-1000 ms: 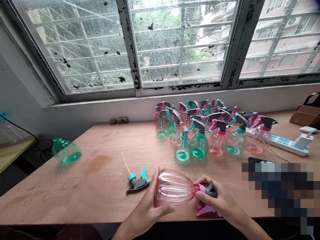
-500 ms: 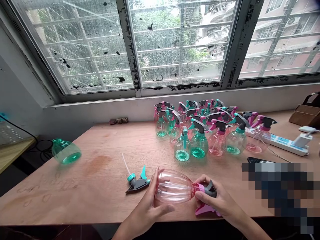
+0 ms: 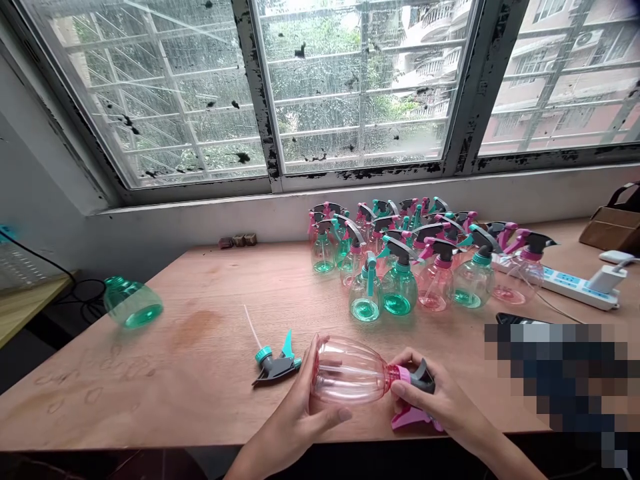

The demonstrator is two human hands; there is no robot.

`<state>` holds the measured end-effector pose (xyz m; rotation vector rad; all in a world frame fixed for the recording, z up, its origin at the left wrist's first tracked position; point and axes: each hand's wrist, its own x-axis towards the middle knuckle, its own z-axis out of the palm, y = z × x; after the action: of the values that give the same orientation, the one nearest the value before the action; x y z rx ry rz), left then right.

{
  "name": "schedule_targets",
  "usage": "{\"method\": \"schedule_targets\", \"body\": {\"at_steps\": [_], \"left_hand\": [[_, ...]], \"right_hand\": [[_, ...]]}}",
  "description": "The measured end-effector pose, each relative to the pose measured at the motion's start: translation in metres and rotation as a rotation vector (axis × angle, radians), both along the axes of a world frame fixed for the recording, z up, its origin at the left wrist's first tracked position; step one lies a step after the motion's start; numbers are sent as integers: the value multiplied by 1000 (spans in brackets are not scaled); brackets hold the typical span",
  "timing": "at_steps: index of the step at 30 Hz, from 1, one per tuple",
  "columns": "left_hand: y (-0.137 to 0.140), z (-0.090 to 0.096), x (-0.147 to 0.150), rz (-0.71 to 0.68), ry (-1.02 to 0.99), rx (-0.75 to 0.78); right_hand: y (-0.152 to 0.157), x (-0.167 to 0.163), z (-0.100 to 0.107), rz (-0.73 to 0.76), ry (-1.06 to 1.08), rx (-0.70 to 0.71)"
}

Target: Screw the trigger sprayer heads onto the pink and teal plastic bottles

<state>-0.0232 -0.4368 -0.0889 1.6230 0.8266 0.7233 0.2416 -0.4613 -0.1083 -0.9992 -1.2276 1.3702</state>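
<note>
A clear pink spray bottle (image 3: pixel 350 371) lies sideways above the near part of the table, its base to the left. My left hand (image 3: pixel 307 393) cups that base, with fingers behind it and the thumb stretched out below. At the neck, the thumb and fingers of my right hand (image 3: pixel 437 393) close on the pink collar of a spray head (image 3: pixel 411 377). Its grey body shows beside my fingers and its pink trigger points down. Left of my left hand, a loose grey and teal spray head (image 3: pixel 276 365) rests on the table, its thin tube sticking up.
Several green and pink spray bottles (image 3: pixel 397 293) stand grouped at the back, heads attached. A headless green bottle (image 3: pixel 133 303) lies at the table's left edge. On the right are a power strip (image 3: pixel 575 288), a phone (image 3: pixel 520 320) and a brown bag (image 3: pixel 613 227). Small brown blocks (image 3: pixel 239 241) sit by the wall.
Almost nothing differs. Both hands keep their places on the pink spray bottle and its head; the whole view has shifted very slightly.
</note>
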Motion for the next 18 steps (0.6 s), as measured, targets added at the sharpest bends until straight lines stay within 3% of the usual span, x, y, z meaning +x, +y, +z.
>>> {"method": "schedule_targets", "body": {"at_steps": [7, 18], "left_hand": [[0, -3, -1, 6, 13, 64], [2, -4, -2, 2, 10, 8]], "right_hand": [[2, 2, -2, 15, 16, 0], [1, 1, 0, 7, 7, -3]]}}
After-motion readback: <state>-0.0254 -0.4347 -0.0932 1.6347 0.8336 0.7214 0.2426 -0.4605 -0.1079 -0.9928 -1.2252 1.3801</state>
